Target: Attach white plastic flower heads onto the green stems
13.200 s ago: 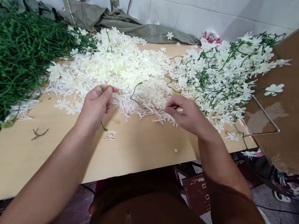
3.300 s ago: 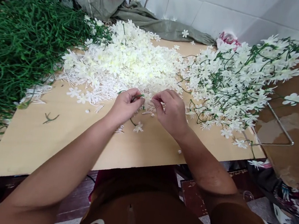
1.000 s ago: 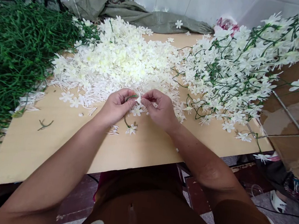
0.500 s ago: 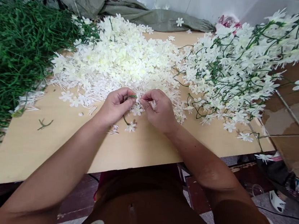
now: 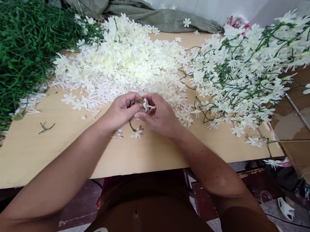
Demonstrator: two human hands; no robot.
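Observation:
My left hand (image 5: 123, 110) is closed in a pinch on a green plastic flower stem (image 5: 132, 125). One branch of the stem hangs below the fingers and bears a white artificial flower (image 5: 137, 133). At the upper tip sits another white flower (image 5: 145, 104), with my right hand (image 5: 157, 114) closed around it, thumb and forefinger close to the left fingertips. Just beyond both hands spreads a heap of loose white flowers (image 5: 133, 59), their thin white stalks pointing toward me. The fingers partly cover the join of flower and stem.
A pile of green stems (image 5: 26, 36) covers the table's left side. White flowers on green stems (image 5: 233, 73) are heaped at the right beside a brown board (image 5: 309, 123). Grey cloth (image 5: 161, 20) lies along the wall. A loose stem piece (image 5: 46, 128) rests on the table (image 5: 64, 142).
My right hand has moved slightly left, against the left fingertips, and a white flower now shows at the stem's tip between the hands. The hanging flower has swung a little right.

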